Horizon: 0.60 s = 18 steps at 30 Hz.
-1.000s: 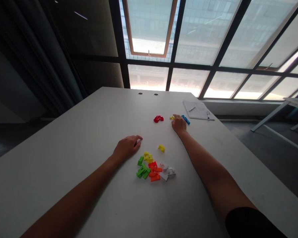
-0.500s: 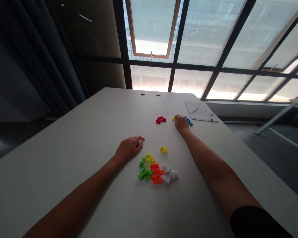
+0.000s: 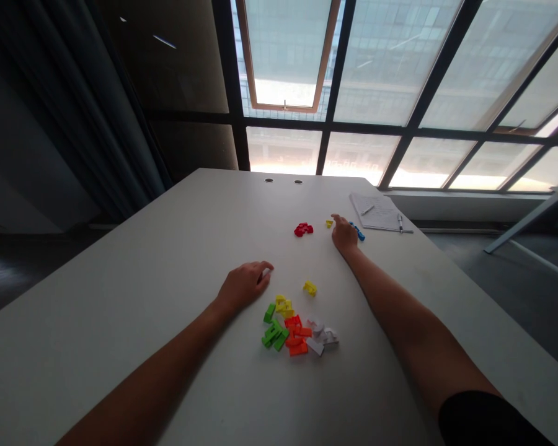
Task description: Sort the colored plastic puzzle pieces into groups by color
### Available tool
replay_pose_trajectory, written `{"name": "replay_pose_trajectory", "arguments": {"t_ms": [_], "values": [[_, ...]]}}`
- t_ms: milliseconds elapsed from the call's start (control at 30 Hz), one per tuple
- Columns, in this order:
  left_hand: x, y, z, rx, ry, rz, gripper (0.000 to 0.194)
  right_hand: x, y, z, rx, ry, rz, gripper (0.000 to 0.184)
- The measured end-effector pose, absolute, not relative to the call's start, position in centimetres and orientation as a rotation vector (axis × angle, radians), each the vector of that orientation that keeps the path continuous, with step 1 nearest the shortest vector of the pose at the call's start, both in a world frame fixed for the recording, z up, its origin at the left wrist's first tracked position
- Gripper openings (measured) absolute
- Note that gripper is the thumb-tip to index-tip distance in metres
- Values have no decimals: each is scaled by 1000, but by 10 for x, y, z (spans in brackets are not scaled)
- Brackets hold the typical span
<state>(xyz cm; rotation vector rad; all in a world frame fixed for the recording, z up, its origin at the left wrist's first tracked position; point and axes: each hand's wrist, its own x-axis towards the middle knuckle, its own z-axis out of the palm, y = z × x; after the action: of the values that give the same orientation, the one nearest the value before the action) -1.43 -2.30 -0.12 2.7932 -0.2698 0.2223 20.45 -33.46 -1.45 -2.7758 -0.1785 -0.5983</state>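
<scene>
My right hand (image 3: pixel 344 234) is reached far out over the table, its fingers loosely extended and apart. Just left of its fingertips lies a small yellow block (image 3: pixel 329 223), and blue blocks (image 3: pixel 360 235) show partly behind the hand on its right. My left hand (image 3: pixel 244 282) rests on the tabletop with bent fingers, thumb and index apart; I see nothing held. Nearest to it are a single yellow block (image 3: pixel 310 288) and a pile of yellow blocks (image 3: pixel 283 306), green blocks (image 3: pixel 274 334), orange-red blocks (image 3: pixel 298 341) and white blocks (image 3: pixel 323 337).
Red blocks (image 3: pixel 303 230) are grouped left of my right hand. Papers (image 3: pixel 376 212) with pens on them lie at the table's far right. Two round cable holes sit near the far edge of the white table (image 3: pixel 167 248). Windows stand beyond it.
My right hand has drawn slightly away from the small yellow block, which now lies free on the table. The left hand keeps its place. The whole view has shifted a little.
</scene>
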Motion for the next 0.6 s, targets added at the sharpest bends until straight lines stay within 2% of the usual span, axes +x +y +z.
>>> {"name": "replay_pose_trajectory", "arguments": {"t_ms": [100, 333, 600], "values": [[-15, -23, -1, 2796, -270, 223, 31, 173, -339, -24, -2619, -305, -661, 45], [-17, -26, 0, 2819, -265, 253, 33, 70, -359, -21, -2287, -1149, -446, 19], [-18, -27, 1, 2842, -263, 270, 32, 19, -340, -12, -2157, -1395, -361, 18]]}}
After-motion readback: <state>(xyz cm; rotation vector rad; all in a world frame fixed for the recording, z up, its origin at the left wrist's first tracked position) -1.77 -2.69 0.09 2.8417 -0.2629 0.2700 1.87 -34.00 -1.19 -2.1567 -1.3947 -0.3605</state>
